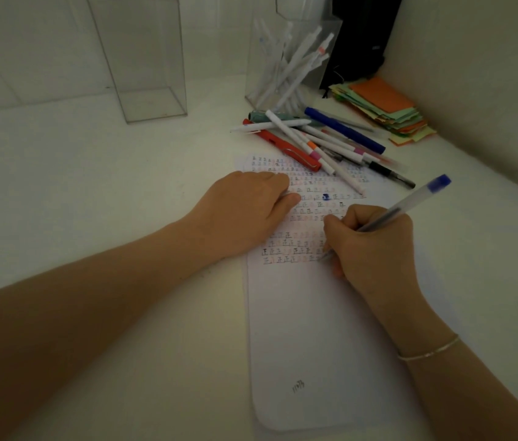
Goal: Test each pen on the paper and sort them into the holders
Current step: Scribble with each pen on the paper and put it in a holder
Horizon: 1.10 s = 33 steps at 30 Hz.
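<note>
Presently, step in hand: a pen is being tested; a mark is judged to be in the making at the end of the lowest row of small written characters.
Right hand (375,246): curled in a writing grip round the clear-barrelled ballpoint pen with a blue end cap (410,206); the tip is set on the sheet, the capped end is tilted up and to the right.
Left hand (245,211): laid knuckles-up on the upper left part of the sheet, fingers bent under; nothing is seen to be held, and the sheet is judged to be steadied by it.
Paper: the long white sheet with rounded lower corners (314,345) is covered in its upper half with rows of faint test marks in several colours; the lower half is bare but for a small scribble near the bottom.
Untested stock: a loose heap of pens and markers (321,138), among them a red pen with a clip and a dark blue one, is spread across the far edge of the sheet.
Holders: a tall clear square holder (143,58) stands at the far left, with nothing seen inside; a second clear holder holding white pens (289,68) stands just behind the heap.
Other things: a stack of coloured paper slips (384,109) lies by the right wall.
Progress: judged well along, given the many rows, yet a good number of pens are still to be sorted.
Next move: once the stroke is read as inked or dry, the pen must be lifted and carried over the heap to the fitting holder; which holder serves which result cannot be told.
</note>
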{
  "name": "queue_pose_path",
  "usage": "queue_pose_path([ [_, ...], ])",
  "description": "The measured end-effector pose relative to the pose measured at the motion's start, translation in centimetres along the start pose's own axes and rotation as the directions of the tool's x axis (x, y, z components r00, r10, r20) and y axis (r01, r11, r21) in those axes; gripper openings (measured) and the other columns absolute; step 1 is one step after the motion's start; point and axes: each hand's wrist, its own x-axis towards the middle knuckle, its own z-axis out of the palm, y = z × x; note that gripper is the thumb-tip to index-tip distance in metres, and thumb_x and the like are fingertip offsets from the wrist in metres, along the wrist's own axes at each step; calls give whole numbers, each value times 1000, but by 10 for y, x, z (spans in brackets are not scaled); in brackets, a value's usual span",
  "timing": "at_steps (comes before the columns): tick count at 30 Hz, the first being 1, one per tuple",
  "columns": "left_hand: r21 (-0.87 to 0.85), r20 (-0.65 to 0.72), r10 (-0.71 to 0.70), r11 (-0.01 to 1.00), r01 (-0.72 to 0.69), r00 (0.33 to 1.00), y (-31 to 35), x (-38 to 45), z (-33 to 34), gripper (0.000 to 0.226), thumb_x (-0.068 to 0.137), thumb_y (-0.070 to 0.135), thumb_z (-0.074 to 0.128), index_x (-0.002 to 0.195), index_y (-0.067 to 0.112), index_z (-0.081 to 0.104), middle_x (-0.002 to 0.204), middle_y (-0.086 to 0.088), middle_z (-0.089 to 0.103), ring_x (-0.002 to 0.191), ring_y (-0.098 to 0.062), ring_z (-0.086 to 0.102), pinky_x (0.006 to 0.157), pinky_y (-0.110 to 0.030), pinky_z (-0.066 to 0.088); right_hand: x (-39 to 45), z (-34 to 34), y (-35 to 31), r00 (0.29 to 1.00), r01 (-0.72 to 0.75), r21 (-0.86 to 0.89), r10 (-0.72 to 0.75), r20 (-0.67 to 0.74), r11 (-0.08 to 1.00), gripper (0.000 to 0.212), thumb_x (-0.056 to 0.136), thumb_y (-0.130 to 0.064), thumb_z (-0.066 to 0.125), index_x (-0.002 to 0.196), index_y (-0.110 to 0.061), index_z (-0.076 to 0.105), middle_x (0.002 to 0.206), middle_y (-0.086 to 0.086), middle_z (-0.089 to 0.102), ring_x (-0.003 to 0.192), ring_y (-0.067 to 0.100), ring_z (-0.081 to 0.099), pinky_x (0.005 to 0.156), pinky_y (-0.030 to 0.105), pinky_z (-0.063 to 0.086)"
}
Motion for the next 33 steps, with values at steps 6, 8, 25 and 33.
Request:
queue_pose_path([
  [6,-27,-8,-13,1000,12,1000,1,0,0,34,99,40,29,72,19,36,60,9,35,52,-6,34,58,-27,24,0,2,1,1000,18,-24,-18,-12,1000,34,82,-2,61,56,14,47,44,21,45,29,10,37,36,12,35],
  [8,-48,-12,-29,998,28,1000,2,0,0,36,99,39,29,71,18,37,60,7,38,52,-8,37,57,-26,25,0,3,4,998,58,-70,-60,-29,996,38,83,-1,59,51,2,39,46,18,35,39,13,32,39,12,30],
  [25,-174,-100,236,952,-251,967,-1,1,-5,31,92,41,43,96,17,64,83,14,47,64,1,35,69,-22,29,8,-18,-7,973,-189,770,221,64,609,28,94,-7,47,70,-6,61,61,9,68,49,21,64,50,27,56],
  [33,-163,-92,223,958,-236,970,2,2,-6,36,92,44,40,97,18,64,85,12,51,71,2,33,70,-20,23,9,-16,-3,982,-142,737,191,17,661,25,95,-7,47,74,2,57,59,10,66,46,21,60,48,26,53],
])
